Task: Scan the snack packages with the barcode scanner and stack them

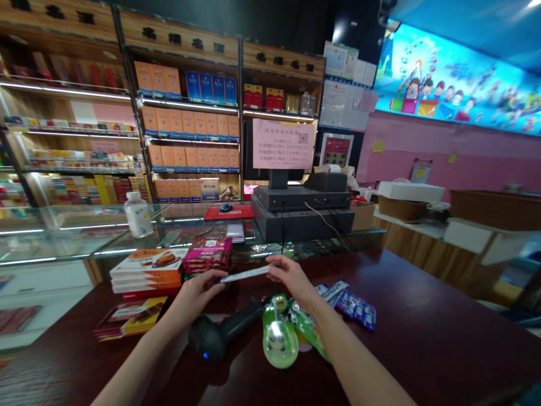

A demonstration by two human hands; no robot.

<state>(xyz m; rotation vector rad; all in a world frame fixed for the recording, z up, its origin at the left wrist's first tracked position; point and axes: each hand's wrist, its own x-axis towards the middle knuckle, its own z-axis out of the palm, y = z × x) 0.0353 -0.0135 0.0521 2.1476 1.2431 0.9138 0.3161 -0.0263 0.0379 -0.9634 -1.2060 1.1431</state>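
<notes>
Thin, flat, whitish item [245, 274] sits mid-air above the glossy dark-red table [406, 349], beyond the black plastic scanner [212, 338]; left hand [196, 294] and right hand [292, 279] have fingers clamped on its opposite ends; step looks like two-handed holding; next move calls for even grip.

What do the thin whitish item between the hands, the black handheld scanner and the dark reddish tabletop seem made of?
Thin whitish item: perhaps plastic film, slightly shiny; seen edge-on, it's hard to tell.
Black handheld scanner: probably matte plastic, given its moulded curves.
Dark reddish tabletop: maybe varnished wood or laminate; smooth, with soft reflections.
</notes>
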